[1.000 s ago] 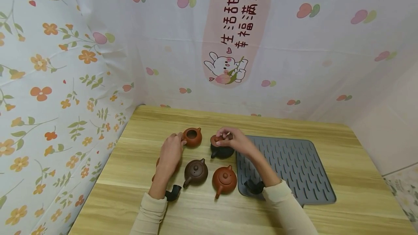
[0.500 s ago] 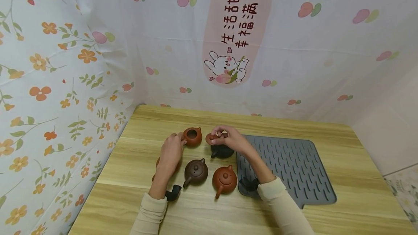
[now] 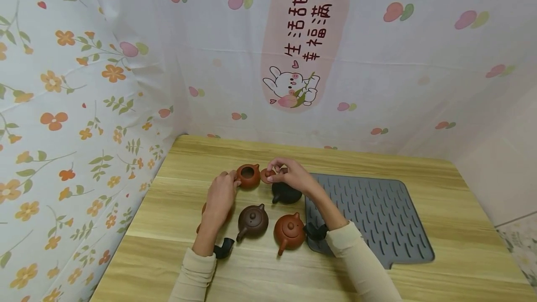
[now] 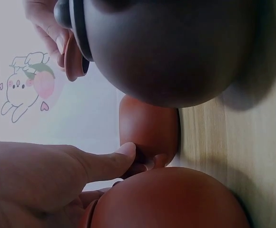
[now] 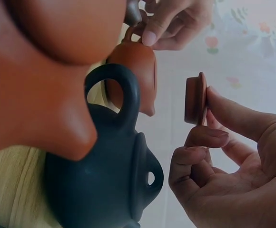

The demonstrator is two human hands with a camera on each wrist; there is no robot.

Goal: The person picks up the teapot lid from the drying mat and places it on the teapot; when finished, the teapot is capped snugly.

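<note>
My left hand pinches the handle of a lidless reddish-brown teapot, whose round opening faces up in the head view. Between right thumb and fingers I hold its matching colour teapot lid, gripped at the knob side, in the air right of that opening. My right hand is above a black teapot with its lid on. Nearer me stand a dark brown teapot and an orange teapot with a smile line, both lidded. Another reddish teapot is mostly hidden under my left forearm.
A grey ridged mat lies on the wooden table at the right, partly under my right arm. Patterned cloth hangs behind and to the left. The teapots stand close together.
My right hand has carried the lid leftward from over the black teapot to near the open teapot. My left hand has kept its grip on the handle.
</note>
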